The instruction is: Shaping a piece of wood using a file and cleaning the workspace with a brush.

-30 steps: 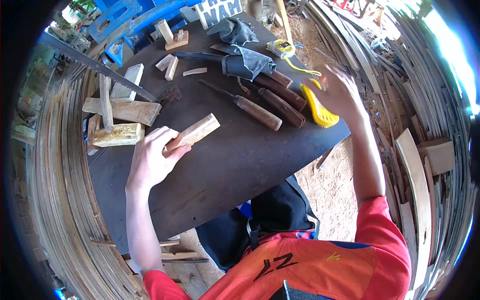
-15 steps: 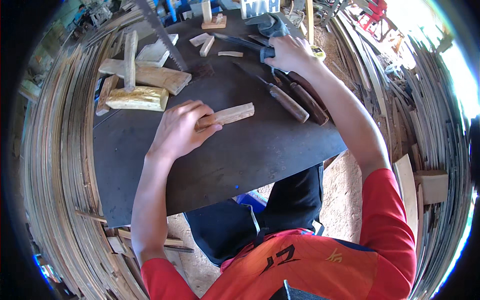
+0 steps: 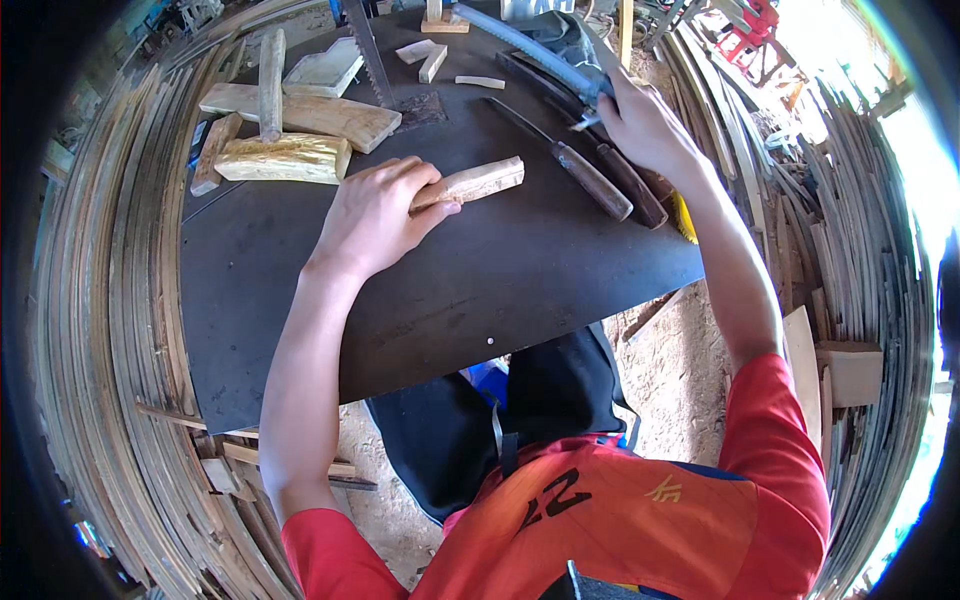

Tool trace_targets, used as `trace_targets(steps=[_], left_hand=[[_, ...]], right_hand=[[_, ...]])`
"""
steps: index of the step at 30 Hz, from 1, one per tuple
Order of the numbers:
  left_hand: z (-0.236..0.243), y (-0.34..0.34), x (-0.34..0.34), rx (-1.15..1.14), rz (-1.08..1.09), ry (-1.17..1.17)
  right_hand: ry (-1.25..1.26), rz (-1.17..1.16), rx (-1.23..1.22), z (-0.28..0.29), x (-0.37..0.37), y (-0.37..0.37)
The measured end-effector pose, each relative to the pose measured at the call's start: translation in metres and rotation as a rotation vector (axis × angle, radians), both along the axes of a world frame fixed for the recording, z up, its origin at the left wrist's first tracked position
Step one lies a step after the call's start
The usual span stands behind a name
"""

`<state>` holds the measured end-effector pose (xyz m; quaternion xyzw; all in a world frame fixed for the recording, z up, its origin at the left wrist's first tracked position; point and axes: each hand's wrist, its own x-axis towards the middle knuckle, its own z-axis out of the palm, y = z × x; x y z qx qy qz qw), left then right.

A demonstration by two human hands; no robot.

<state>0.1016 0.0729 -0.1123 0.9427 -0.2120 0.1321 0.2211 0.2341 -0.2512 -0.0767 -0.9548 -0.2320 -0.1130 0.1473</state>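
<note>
My left hand [image 3: 375,215] is closed round one end of a short pale wooden strip [image 3: 485,183], whose free end points right above the dark tabletop. At the far right, my right hand [image 3: 645,120] grips the near end of a long grey-blue metal square [image 3: 530,45]. Its blade slants up and left; the fingers partly hide its head. Below that hand lie a chisel [image 3: 590,180] with a brown wooden handle and another wooden-handled tool [image 3: 635,190], its far part covered. A yellow curved thing [image 3: 685,218] shows beside my right forearm, mostly hidden.
Left on the dark table [image 3: 270,300] lie a flat board [image 3: 310,115], a thick wood block [image 3: 285,158] and a wooden stick [image 3: 271,80]. Behind them stands a toothed saw blade [image 3: 370,50]. Small offcuts [image 3: 432,63] lie farther back. Stacked wood strips [image 3: 120,270] flank the table.
My right hand has lifted the square and drawn it back toward me, its blade now tilted upward. The left hand still holds the wooden strip. The view has shifted slightly.
</note>
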Motion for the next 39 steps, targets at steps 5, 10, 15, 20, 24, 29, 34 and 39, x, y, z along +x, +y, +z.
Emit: trace_targets(steps=[5,10,15,20,24,29,34,39], left_hand=[[0.008,0.001,-0.004,0.033,0.004,0.121],[0.018,0.016,-0.005,0.013,0.038,0.228],[0.006,0.013,-0.001,-0.002,0.025,0.206],[0.002,-0.009,-0.004,0.026,0.05,0.112],[0.005,-0.011,-0.008,0.041,0.145,0.107],[0.028,0.028,-0.011,0.118,0.188,0.418],[0.024,0.032,-0.007,0.166,0.19,0.302],[0.016,0.018,-0.003,-0.084,0.145,0.112]], right_hand=[[-0.155,0.147,0.201,-0.001,-0.073,-0.004],[-0.028,0.057,0.197,0.013,-0.113,-0.003],[0.133,0.031,0.369,-0.008,-0.135,0.002],[0.118,-0.003,0.364,-0.018,-0.155,0.026],[0.025,0.03,0.357,-0.032,-0.157,0.041],[0.19,0.066,0.446,-0.038,-0.16,0.041],[0.222,0.22,0.621,-0.048,-0.168,0.041],[0.795,0.007,0.843,-0.033,-0.167,0.049]])
